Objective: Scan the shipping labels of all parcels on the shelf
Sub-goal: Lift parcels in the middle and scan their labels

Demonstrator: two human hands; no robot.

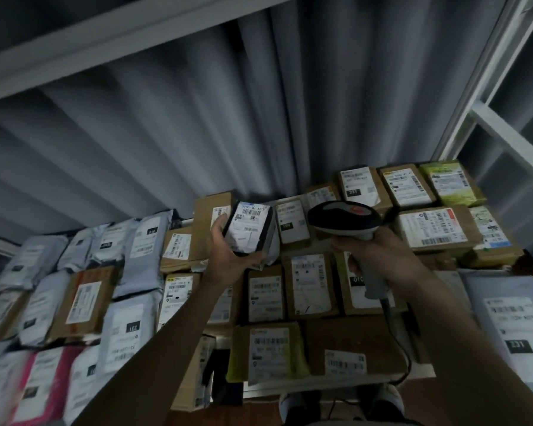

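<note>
Holding a small black-wrapped parcel with a white shipping label [249, 229], the left hand [228, 253] reaches up from seven o'clock, arm bare, palm under the parcel's lower end, thumb curled up its left edge and fingers wrapped beneath. The parcel sits lifted and tilted just left of picture centre, label turned toward the camera; the label carries several barcodes and lines of print too blurred to read.

One grey and black handheld barcode scanner with a red top button [345, 224] is in the right hand [379, 259], whose arm comes in from five o'clock. Its fingers are closed tight around the pale grip, and the scanner head points toward nine o'clock at the held parcel, near it but apart. A dark cable [397, 339] hangs from the grip's base.

Two hands, one scanner, one lifted parcel. On the shelf beneath lie well over twenty more: brown cardboard boxes [308, 287] mostly from centre to three o'clock, grey plastic mailer bags [145, 250] toward nine o'clock, one pink bag [60, 382] at eight o'clock, one green-printed box [451, 182] at two o'clock. An exact count cannot be made through the blur.
</note>
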